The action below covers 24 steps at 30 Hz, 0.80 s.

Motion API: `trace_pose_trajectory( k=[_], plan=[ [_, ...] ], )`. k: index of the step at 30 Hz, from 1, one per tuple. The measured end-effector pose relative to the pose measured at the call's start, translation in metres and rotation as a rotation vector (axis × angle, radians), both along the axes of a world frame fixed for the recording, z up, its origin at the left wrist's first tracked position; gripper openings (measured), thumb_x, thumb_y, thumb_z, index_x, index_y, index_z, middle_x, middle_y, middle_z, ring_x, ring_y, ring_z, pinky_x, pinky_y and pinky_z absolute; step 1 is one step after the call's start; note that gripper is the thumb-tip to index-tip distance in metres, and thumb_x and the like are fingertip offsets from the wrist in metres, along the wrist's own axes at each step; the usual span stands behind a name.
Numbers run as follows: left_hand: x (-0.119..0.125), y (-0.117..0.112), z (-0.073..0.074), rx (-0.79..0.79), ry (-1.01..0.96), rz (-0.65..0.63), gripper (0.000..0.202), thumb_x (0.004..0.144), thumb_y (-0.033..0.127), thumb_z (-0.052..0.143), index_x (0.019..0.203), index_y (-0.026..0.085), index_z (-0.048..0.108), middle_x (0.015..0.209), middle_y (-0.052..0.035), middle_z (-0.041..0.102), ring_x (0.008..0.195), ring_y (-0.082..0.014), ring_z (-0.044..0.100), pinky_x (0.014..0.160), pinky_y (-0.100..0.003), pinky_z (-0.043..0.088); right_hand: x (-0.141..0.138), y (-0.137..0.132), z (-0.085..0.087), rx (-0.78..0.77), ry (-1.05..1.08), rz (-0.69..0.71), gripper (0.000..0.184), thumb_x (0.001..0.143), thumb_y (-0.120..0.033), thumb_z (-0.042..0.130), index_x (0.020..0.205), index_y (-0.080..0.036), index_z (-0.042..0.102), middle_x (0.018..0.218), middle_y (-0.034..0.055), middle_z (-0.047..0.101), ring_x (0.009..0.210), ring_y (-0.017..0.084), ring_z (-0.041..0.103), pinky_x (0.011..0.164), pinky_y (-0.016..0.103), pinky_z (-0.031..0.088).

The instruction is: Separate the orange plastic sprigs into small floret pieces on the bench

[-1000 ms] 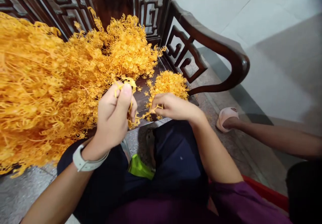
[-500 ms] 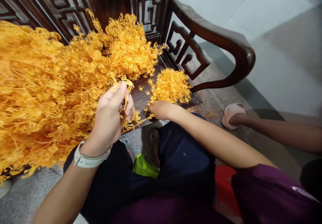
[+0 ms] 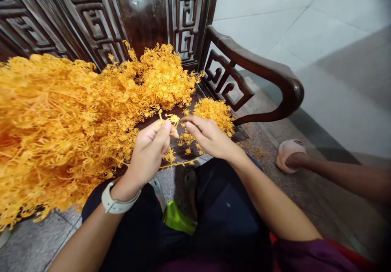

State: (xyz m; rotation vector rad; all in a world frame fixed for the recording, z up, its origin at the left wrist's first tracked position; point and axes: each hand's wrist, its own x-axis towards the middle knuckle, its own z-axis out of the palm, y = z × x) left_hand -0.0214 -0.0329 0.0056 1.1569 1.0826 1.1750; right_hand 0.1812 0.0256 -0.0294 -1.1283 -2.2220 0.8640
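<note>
My left hand (image 3: 148, 155) pinches a small orange sprig (image 3: 171, 120) of dried, feathery plant between thumb and fingers. My right hand (image 3: 207, 135) is just beside it, with fingers extended toward that sprig and nothing visibly held. A huge mass of orange plant branches (image 3: 61, 121) lies to the left of my hands, pressing against my left hand. A smaller heap of orange clippings (image 3: 214, 115) sits beyond my right hand on the dark wooden bench seat (image 3: 240, 133), and loose bits lie scattered between them. A long thin stem (image 3: 180, 164) lies along the seat's front edge below my hands.
A carved dark wood lattice back (image 3: 91, 19) and curved armrest (image 3: 259, 64) frame the seat. Another person's limb with a pink slipper (image 3: 290, 155) reaches in from the right. A red object (image 3: 351, 255) lies low at right, and a green item (image 3: 179, 219) lies below my lap.
My right hand has lifted from the stem near the heap and moved in toward my left hand. My left hand has shifted slightly right. The view has tilted, showing more of the lattice.
</note>
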Motion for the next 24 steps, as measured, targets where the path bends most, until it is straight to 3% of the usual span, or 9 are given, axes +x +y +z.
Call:
trace_pose_trajectory(
  k=[3,6,8,13,17,20,24],
  plan=[
    [0.001,0.0,-0.002,0.024,0.07,-0.106,0.035,0.108,0.044,0.055,0.09,0.018,0.07,0.055,0.0074,0.034,0.051,-0.0092,0.028,0.051,-0.027,0.023,-0.005,-0.005,0.007,-0.225,0.568,0.117,0.045,0.11,-0.054,0.049,0.129,-0.018,0.067,0.09,0.0025,0.069,0.069,0.012,0.06,0.061,0.025,0.048],
    [0.004,-0.001,0.0,0.071,0.123,-0.136,0.04,0.107,0.043,0.056,0.076,0.019,0.062,0.056,0.0068,0.03,0.051,-0.0096,0.023,0.05,-0.028,0.022,-0.013,-0.011,0.01,-0.374,0.786,0.197,0.027,0.105,-0.045,0.065,0.108,-0.018,0.071,0.08,-0.0016,0.063,0.062,0.008,0.053,0.055,0.022,0.043],
    [0.007,-0.002,0.002,0.136,0.179,-0.085,0.041,0.107,0.04,0.057,0.071,0.018,0.059,0.057,0.0059,0.033,0.053,-0.0099,0.024,0.051,-0.027,0.026,-0.016,-0.012,0.011,-0.381,0.838,0.165,0.02,0.099,-0.037,0.075,0.095,-0.018,0.069,0.08,-0.0016,0.066,0.062,0.008,0.052,0.056,0.023,0.042],
    [0.013,-0.007,0.005,0.196,0.37,0.051,0.03,0.106,0.029,0.055,0.082,0.019,0.069,0.075,0.0,0.061,0.069,-0.013,0.051,0.065,-0.026,0.042,-0.012,-0.013,0.01,-0.306,0.813,-0.011,0.026,0.088,-0.036,0.085,0.082,-0.019,0.067,0.071,-0.0026,0.06,0.061,0.01,0.048,0.055,0.025,0.038],
    [0.015,-0.009,-0.001,0.221,0.446,0.1,0.019,0.105,0.032,0.06,0.103,0.022,0.075,0.089,-0.0019,0.071,0.087,-0.0164,0.064,0.077,-0.027,0.049,-0.009,-0.014,0.011,-0.254,0.798,-0.074,0.031,0.085,-0.039,0.086,0.077,-0.02,0.064,0.067,-0.0039,0.054,0.06,0.011,0.046,0.055,0.026,0.037],
    [0.018,-0.013,-0.009,0.295,0.505,0.184,0.015,0.101,0.031,0.066,0.112,0.025,0.075,0.078,0.0023,0.065,0.07,-0.0122,0.057,0.065,-0.025,0.042,-0.009,-0.015,0.014,-0.192,0.808,-0.128,0.033,0.084,-0.038,0.085,0.071,-0.02,0.061,0.065,-0.0035,0.055,0.059,0.011,0.046,0.055,0.026,0.037],
    [0.024,-0.018,-0.015,0.49,0.614,0.262,0.013,0.098,0.021,0.069,0.11,0.025,0.073,0.06,0.0085,0.043,0.051,-0.0083,0.037,0.054,-0.024,0.031,-0.013,-0.019,0.015,-0.074,0.79,-0.18,0.03,0.087,-0.025,0.077,0.067,-0.02,0.055,0.063,-0.0044,0.052,0.057,0.01,0.044,0.054,0.025,0.035]
  ],
)
